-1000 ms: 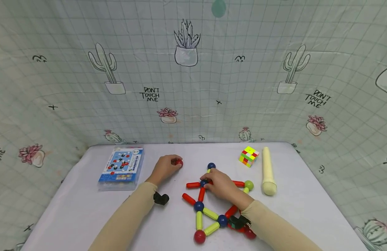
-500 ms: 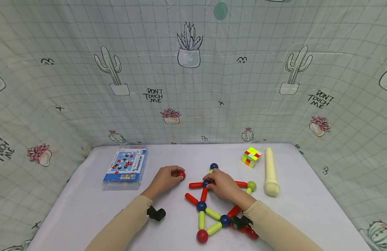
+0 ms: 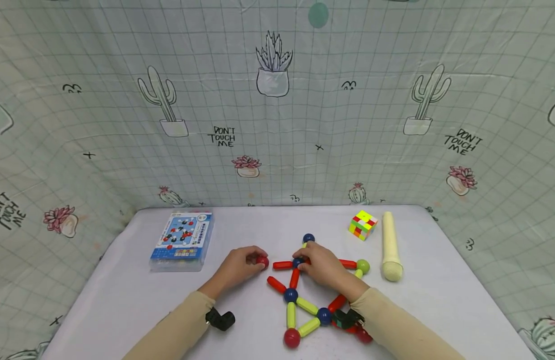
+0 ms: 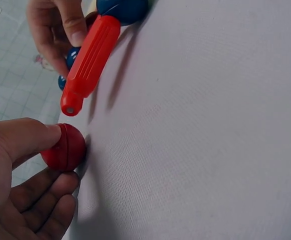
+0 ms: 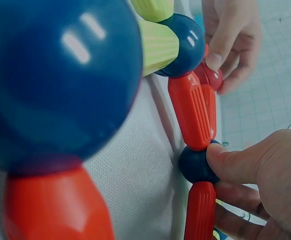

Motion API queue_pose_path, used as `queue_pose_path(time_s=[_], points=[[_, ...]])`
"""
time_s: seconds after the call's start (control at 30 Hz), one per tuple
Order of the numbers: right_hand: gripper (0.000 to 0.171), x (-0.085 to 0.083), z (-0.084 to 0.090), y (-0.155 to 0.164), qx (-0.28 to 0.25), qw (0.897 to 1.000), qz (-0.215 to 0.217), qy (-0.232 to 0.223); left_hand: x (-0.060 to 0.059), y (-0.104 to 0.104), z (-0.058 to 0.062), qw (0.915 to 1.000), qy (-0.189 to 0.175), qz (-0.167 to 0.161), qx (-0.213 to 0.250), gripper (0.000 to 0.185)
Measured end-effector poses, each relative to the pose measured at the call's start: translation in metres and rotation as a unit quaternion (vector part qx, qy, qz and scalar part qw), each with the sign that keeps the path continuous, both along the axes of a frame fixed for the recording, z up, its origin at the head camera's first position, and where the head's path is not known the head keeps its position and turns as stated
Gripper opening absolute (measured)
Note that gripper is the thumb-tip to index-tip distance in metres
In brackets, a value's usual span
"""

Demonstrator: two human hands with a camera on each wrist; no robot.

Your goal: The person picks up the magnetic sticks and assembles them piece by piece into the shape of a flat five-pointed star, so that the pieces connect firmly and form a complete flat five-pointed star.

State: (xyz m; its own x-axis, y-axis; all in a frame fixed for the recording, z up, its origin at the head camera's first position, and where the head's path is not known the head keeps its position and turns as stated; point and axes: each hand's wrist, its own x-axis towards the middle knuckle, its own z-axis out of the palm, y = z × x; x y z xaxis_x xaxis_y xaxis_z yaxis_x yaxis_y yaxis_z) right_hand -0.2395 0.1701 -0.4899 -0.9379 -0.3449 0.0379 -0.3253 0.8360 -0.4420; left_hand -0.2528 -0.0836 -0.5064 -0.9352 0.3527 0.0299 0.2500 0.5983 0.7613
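My left hand (image 3: 238,267) pinches a red ball (image 4: 65,148) between thumb and fingers, low over the table. Just past it, in the left wrist view, the bare end of a red rod (image 4: 90,65) points toward the ball. My right hand (image 3: 324,267) pinches a dark blue ball (image 5: 198,162) where several red rods meet. That ball belongs to a flat frame of coloured rods and balls on the table. The frame's near part has a blue ball (image 3: 291,295), yellow-green rods (image 3: 291,316) and a red ball (image 3: 292,338). My right hand and forearm hide some of the frame.
A boxed molecular model set (image 3: 182,240) lies at the back left. Toward the back right are a puzzle cube (image 3: 363,224) and a pale yellow bat-shaped piece (image 3: 390,247). A patterned cloth (image 3: 277,110) hangs behind the white table (image 3: 241,330).
My left hand has brought the red ball nearer to me and closer to the red rod's free end. My right hand keeps its hold on the blue ball. The head view has shifted slightly.
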Motion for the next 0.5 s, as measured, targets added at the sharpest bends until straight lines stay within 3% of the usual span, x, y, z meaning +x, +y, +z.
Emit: queue_pose_path(time_s=[0.33, 0.5], points=[[0.023, 0.0012, 0.0008, -0.0003, -0.005, 1.0, -0.001, -0.004, 0.0045, -0.0017, -0.0019, 0.9993, -0.024, -0.027, 0.013, 0.03], [0.022, 0.0015, 0.0008, -0.0009, -0.012, 1.0, -0.001, -0.002, 0.0028, -0.0034, -0.0043, 0.9991, -0.024, -0.033, 0.012, 0.024]])
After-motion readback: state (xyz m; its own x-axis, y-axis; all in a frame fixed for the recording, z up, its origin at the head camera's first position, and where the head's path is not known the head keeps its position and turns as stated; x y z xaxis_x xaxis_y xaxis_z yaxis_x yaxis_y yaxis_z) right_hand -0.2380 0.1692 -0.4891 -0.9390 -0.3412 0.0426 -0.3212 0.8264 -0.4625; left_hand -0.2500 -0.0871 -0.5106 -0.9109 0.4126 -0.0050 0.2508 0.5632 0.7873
